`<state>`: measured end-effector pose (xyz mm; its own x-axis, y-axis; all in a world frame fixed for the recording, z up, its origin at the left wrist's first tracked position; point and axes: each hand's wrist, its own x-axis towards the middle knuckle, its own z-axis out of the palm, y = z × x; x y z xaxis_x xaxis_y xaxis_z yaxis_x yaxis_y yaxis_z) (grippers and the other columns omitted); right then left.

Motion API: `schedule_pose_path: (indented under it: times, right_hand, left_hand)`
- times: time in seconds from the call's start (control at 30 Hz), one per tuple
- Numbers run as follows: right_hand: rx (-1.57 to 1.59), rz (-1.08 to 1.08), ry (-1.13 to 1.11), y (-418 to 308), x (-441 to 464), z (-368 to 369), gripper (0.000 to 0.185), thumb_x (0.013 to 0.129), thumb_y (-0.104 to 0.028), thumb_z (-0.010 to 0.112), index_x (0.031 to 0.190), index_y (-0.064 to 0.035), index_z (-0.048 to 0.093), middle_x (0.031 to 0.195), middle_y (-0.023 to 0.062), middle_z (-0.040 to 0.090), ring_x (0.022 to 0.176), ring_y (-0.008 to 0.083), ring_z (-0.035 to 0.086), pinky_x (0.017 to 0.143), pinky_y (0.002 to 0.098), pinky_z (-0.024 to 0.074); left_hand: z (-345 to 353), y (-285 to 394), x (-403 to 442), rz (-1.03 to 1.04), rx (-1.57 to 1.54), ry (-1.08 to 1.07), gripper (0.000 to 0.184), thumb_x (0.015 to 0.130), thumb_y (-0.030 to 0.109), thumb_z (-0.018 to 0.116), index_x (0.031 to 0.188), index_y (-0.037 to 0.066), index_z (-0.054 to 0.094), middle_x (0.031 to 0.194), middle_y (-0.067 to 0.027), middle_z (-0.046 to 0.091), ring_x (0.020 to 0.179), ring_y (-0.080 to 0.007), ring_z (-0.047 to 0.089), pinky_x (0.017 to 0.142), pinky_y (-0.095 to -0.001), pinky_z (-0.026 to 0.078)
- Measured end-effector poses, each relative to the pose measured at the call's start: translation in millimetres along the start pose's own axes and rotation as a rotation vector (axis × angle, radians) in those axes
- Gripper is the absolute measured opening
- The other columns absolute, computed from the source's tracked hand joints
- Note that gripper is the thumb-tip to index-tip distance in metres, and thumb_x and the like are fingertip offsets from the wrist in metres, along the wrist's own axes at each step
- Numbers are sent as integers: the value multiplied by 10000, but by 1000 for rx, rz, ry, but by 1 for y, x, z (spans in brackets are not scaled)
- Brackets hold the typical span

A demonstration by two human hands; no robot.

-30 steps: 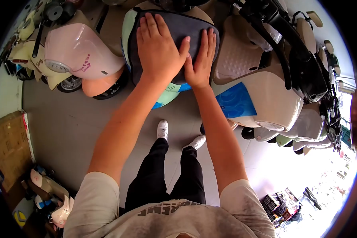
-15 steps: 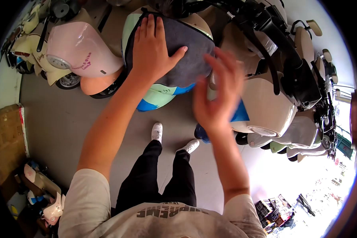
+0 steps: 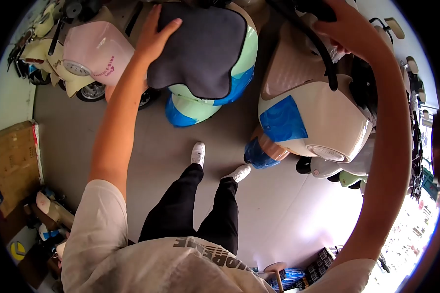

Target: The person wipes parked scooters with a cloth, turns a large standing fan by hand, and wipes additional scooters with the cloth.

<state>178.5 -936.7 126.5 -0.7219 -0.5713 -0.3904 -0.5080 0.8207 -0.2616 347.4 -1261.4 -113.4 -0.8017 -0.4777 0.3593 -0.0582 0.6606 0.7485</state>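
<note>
A dark grey fabric mat covers the upper front of a mint-green and blue scooter. My left hand lies at the mat's left edge, thumb spread out over the cloth and fingers stretched upward; the fingertips are partly cut off by the frame's top. On the right, my right hand is curled at the black handlebar of a beige scooter, its fingers partly hidden. Clear plastic wrap shows just below those fingers. Blue film is stuck to the beige front panel.
A pink scooter and cream scooters stand at the left. More scooters line the right side. Cardboard leans on the left wall. Boxes and a round-topped stand are behind me on the floor.
My left hand has slid from the middle of the mat to its left edge. My right hand has moved up and right, from beside the mat to the beige scooter's handlebar.
</note>
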Motion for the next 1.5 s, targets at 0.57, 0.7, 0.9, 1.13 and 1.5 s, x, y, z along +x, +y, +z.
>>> schedule_pose_path:
  times: [0.57,0.7,0.9,1.13,1.5]
  right_hand:
    - [-203,16,397,16,14,27,440,831,-458,676,1030,-68,722,750,141,663,721,280,665,704,412,497]
    - [-264,41,401,12,14,26,457,839,-472,682,1013,-51,719,731,127,650,676,262,628,678,396,475]
    - [-232,71,418,7,13,25,427,801,-475,682,949,-78,737,731,123,675,719,307,678,707,416,517]
    - [-217,92,415,6,12,25,404,802,-437,687,965,-70,734,789,145,700,763,328,690,716,435,517]
    - [-250,75,451,16,18,27,417,806,-443,697,987,-69,739,742,133,674,695,284,666,673,410,502]
  left_hand:
    - [9,29,-76,-414,32,313,689,987,503,554,1401,-45,490,1351,-286,568,1277,-391,547,1065,-401,420]
    - [14,16,-75,-487,-82,289,836,980,559,542,1478,-89,365,1451,-317,474,1370,-389,467,1125,-379,364]
    - [38,-94,-104,-468,-599,306,730,1047,496,420,1513,-60,335,1529,-228,410,1411,-313,405,1167,-344,292]
    - [98,-79,-156,-619,-660,531,662,1032,427,443,1503,-28,346,1516,-187,422,1394,-267,394,1166,-366,272]
    - [218,-30,-239,-265,165,371,671,853,286,750,1391,16,454,1346,-233,516,1290,-406,460,1074,-466,360]
